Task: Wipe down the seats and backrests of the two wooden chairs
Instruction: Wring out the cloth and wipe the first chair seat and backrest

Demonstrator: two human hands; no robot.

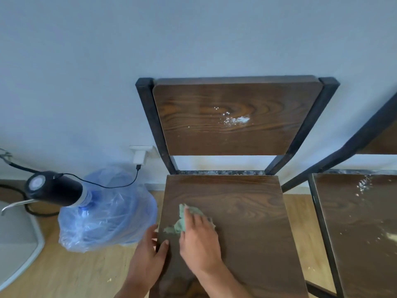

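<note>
A dark wooden chair with a black metal frame stands against the wall; its seat fills the lower middle. Its backrest carries a patch of white powder. My right hand presses flat on a green cloth at the seat's left part. My left hand grips the seat's left edge, thumb on top. A second chair's seat at the right shows white and yellowish crumbs; only a corner of its backrest is visible.
A blue water jug wrapped in plastic, with a black pump on top, stands on the wooden floor just left of the chair. Its cable runs to a white charger in the wall socket. A grey object lies far left.
</note>
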